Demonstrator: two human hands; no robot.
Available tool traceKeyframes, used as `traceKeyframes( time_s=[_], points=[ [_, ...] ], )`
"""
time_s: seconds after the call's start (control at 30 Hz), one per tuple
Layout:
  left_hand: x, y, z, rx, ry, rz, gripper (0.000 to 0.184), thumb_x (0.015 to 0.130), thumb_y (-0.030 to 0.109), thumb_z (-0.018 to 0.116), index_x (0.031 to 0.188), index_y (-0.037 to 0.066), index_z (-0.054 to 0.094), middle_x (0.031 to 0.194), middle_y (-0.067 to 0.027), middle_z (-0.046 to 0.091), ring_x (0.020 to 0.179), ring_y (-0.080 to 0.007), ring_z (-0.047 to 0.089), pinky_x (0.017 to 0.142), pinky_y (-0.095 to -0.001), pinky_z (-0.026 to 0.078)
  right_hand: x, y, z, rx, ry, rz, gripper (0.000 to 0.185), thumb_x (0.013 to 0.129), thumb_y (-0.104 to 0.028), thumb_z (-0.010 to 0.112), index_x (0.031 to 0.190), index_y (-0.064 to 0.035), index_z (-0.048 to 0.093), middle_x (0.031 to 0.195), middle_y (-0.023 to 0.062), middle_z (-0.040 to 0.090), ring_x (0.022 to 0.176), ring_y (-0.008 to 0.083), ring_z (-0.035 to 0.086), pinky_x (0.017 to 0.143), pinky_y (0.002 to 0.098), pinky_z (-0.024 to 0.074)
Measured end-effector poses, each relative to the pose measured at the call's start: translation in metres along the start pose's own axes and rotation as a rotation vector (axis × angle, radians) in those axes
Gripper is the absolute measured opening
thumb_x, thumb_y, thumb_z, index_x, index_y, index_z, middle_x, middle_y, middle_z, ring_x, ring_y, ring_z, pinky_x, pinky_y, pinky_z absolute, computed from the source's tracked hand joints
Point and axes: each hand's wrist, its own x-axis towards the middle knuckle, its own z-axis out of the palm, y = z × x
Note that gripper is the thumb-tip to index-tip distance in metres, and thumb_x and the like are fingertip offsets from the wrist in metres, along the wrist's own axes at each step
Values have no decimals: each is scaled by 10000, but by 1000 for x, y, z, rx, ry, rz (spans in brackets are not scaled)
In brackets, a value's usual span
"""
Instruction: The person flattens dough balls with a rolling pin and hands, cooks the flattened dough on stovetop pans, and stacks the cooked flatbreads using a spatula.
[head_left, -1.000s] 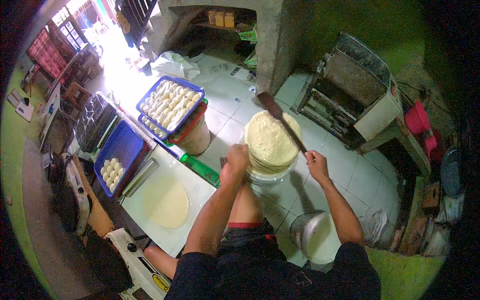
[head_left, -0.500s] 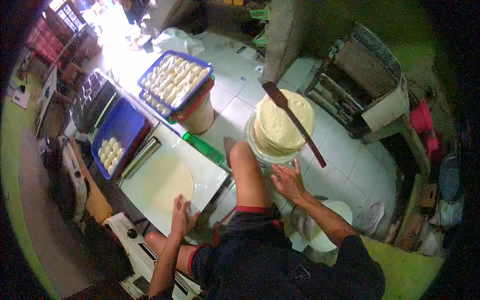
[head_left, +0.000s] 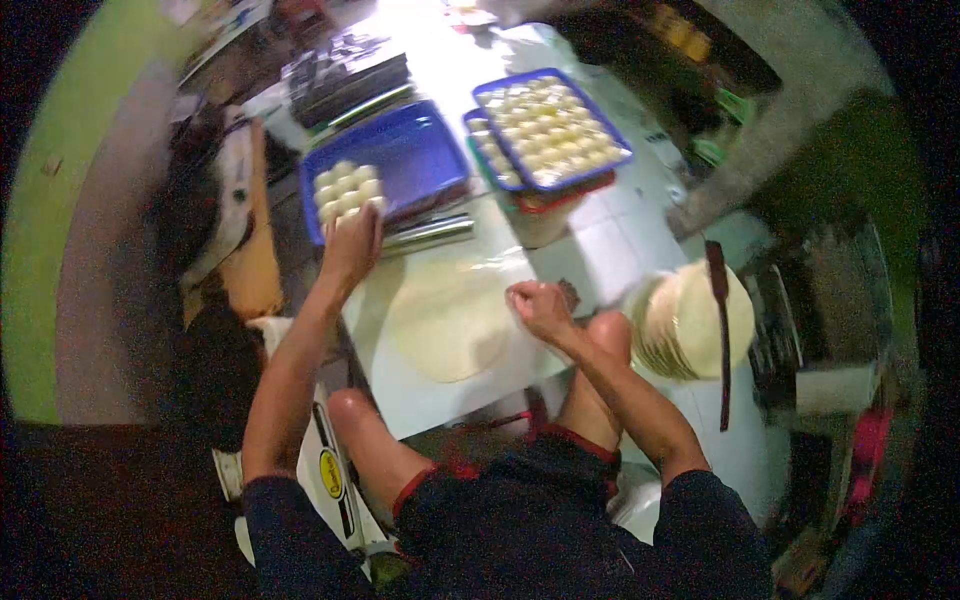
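My left hand (head_left: 352, 247) is at the near edge of a group of pale, round dough balls (head_left: 347, 190) in the blue tray (head_left: 425, 150). Its fingers are curled down onto the nearest dough ball, partly hidden and blurred. A thin, round sheet of dough (head_left: 450, 320) lies flat on the white board (head_left: 390, 400) in front of me. Over the board's right edge hovers my right hand (head_left: 543, 310), fingers pinched together. Whatever they hold, if anything, cannot be made out.
A metal rolling pin (head_left: 430, 234) lies between board and blue tray. Another blue tray, full of dough pieces (head_left: 555, 130), rests on a bucket behind the board. To the right stands a stack of round dough sheets (head_left: 690, 325) with a dark wooden paddle (head_left: 720, 330) across it.
My left hand has gone from the dough sheet to the dough balls in the blue tray. My right hand has left the stack's side for the board's right edge. The view has turned left.
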Motion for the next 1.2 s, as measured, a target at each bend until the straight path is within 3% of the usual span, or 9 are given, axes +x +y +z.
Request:
traceKeyframes(
  time_s=[0.1,0.2,0.4,0.73,0.87,0.9,1.0,1.13,1.2],
  points=[
    [58,-16,-53,167,373,-13,207,957,214,605,1124,93,589,1057,-108,667,1055,-334,637,1049,-670,323,76,12,50,-143,27,-228,163,875,-146,626,876,-35,745,891,200,695,895,359,660,815,444,522],
    [69,-7,-93,96,551,114,285,893,204,679,1141,85,605,1042,-131,656,1064,-337,627,1024,-606,382,118,3,91,-275,-76,-358,137,865,-154,646,856,-59,745,851,167,649,876,344,634,810,432,516],
    [-64,25,8,-449,-149,-97,262,869,107,669,1106,14,608,1099,-211,645,1067,-376,628,929,-455,505,145,-8,159,-128,-338,-571,92,831,-207,694,804,-145,757,904,102,618,943,317,597,832,441,496],
    [-162,28,107,-368,123,-555,412,816,102,710,1208,32,603,1298,-203,569,1250,-436,492,1064,-519,390,176,14,200,69,-613,-1258,190,827,-75,638,1014,-87,604,972,105,618,966,332,593,862,464,494],
    [-169,28,110,-407,106,-512,184,804,117,750,980,81,708,1358,-143,566,1313,-411,468,1085,-548,365,210,-59,140,-360,-1308,-728,350,891,-327,698,1069,-39,606,980,202,668,950,398,629,842,478,528],
    [-169,30,107,-426,111,-483,188,802,119,754,978,80,703,1363,-140,563,1316,-409,465,1090,-556,355,218,-31,152,-193,-1147,-951,526,838,-503,744,1069,-49,610,896,196,685,819,401,659,755,518,531],
    [-166,47,98,-498,97,-560,153,899,163,702,987,45,660,1165,-171,633,1115,-378,597,945,-492,453,248,-23,167,-676,-1718,-1108,513,811,-520,763,967,-47,638,854,167,678,745,328,660,710,512,506],
    [-175,74,107,-874,66,-915,284,1054,285,500,1056,8,566,835,-183,606,774,-347,624,726,-435,490,236,-22,121,211,-1856,47,680,871,-490,729,1370,-76,522,1050,48,652,784,167,535,649,387,457],
    [-175,71,112,-848,174,-948,315,1070,311,454,1066,10,543,843,-185,580,780,-342,603,747,-435,486,220,-14,106,243,-1743,201,876,878,-391,738,1541,-26,297,1371,138,531,1217,221,490,1037,378,396]
  ],
)
